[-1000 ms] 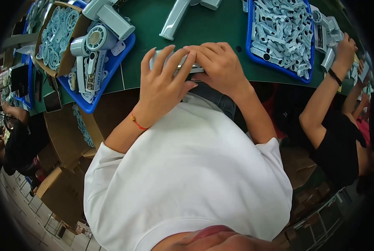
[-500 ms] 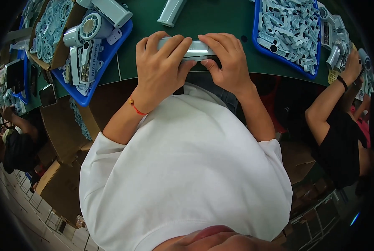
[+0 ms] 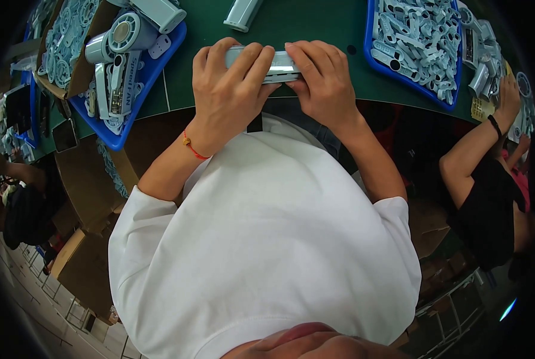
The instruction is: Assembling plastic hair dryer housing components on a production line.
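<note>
Between my two hands lies a light blue-grey plastic fan handle housing (image 3: 282, 64), held level over the near edge of the green table. My left hand (image 3: 230, 84) wraps its fingers over the left end, the thumb below it. My right hand (image 3: 324, 81) grips the right end, with the thumb underneath and fingers on top. Part of the housing is hidden behind the fingers. A similar pale handle piece (image 3: 242, 14) lies on the table just beyond my hands.
At left, a blue tray (image 3: 154, 83) holds fan heads and handle parts, beside a cardboard box (image 3: 84, 69) of ring-shaped grilles. A second blue tray (image 3: 369, 51) at right is heaped with small pale parts. Co-workers' arms (image 3: 468, 152) show at both sides.
Both hands have shifted slightly away from me with the housing, which now appears turned a little, showing more of its lower edge. At right, the co-worker's hand has moved slightly.
</note>
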A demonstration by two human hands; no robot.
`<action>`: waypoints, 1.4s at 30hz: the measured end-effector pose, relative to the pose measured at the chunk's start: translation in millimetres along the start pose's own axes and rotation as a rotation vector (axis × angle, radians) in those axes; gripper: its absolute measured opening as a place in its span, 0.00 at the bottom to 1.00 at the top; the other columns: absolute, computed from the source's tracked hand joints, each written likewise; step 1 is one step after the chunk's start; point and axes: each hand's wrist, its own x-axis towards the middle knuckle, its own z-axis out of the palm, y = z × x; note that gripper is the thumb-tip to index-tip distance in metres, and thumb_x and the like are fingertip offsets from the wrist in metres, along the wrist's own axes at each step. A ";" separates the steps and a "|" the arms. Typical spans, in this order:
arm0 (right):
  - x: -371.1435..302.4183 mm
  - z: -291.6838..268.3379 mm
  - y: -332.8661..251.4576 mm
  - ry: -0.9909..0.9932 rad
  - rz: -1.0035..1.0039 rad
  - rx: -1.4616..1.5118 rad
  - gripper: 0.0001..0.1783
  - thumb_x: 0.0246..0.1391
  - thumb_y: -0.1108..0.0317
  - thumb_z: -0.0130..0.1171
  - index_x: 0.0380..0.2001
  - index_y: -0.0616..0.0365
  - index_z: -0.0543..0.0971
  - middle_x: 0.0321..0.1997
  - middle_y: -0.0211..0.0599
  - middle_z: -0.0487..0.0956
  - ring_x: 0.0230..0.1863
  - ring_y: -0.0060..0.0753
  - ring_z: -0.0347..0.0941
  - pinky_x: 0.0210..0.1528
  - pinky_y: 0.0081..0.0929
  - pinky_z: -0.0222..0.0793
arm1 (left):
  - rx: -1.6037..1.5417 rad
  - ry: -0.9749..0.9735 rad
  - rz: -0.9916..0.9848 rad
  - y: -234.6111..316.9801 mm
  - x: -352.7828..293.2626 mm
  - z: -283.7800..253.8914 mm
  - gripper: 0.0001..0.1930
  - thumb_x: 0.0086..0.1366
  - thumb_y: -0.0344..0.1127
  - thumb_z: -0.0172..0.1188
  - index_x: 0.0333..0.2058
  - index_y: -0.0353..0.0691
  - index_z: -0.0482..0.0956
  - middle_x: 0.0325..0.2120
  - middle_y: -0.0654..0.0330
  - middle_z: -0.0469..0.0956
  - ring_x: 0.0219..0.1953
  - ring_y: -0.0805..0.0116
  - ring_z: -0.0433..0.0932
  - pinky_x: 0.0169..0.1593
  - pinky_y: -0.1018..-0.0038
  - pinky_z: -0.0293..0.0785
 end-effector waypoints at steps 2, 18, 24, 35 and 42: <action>3.1 -4.9 0.7 -0.039 0.038 0.088 0.28 0.42 0.68 0.62 0.51 0.55 0.72 0.51 0.36 0.72 0.52 0.40 0.66 0.54 0.37 0.60 | -0.018 -0.009 -0.029 1.5 0.1 -1.8 0.26 0.39 0.39 0.72 0.40 0.45 0.77 0.38 0.65 0.76 0.44 0.57 0.70 0.45 0.61 0.64; 6.5 -0.8 1.3 0.035 0.082 0.175 0.25 0.41 0.69 0.62 0.47 0.56 0.75 0.47 0.37 0.74 0.48 0.42 0.68 0.50 0.35 0.62 | -0.125 0.029 -0.116 3.7 7.8 0.3 0.24 0.36 0.37 0.72 0.38 0.47 0.79 0.36 0.67 0.77 0.42 0.61 0.71 0.44 0.64 0.61; 12.2 -8.2 4.1 -0.097 0.000 0.094 0.32 0.34 0.68 0.67 0.49 0.55 0.74 0.47 0.34 0.74 0.47 0.39 0.69 0.49 0.36 0.62 | -0.023 -0.129 -0.047 4.1 8.3 -9.7 0.25 0.37 0.36 0.72 0.39 0.45 0.77 0.37 0.67 0.76 0.42 0.60 0.70 0.45 0.63 0.62; 15.8 -9.5 10.3 -0.079 -0.016 0.159 0.34 0.32 0.69 0.68 0.50 0.54 0.74 0.49 0.35 0.75 0.48 0.39 0.71 0.49 0.33 0.65 | -0.057 -0.067 -0.058 -3.1 9.2 -5.0 0.25 0.37 0.39 0.72 0.39 0.46 0.77 0.36 0.67 0.77 0.43 0.60 0.70 0.43 0.64 0.64; 16.9 -6.4 18.8 -0.025 -0.061 0.227 0.28 0.38 0.67 0.67 0.48 0.58 0.76 0.47 0.39 0.77 0.45 0.43 0.72 0.47 0.33 0.69 | -0.152 -0.240 -0.035 -17.4 38.0 -18.3 0.23 0.38 0.41 0.73 0.37 0.45 0.82 0.35 0.63 0.80 0.40 0.61 0.75 0.41 0.70 0.73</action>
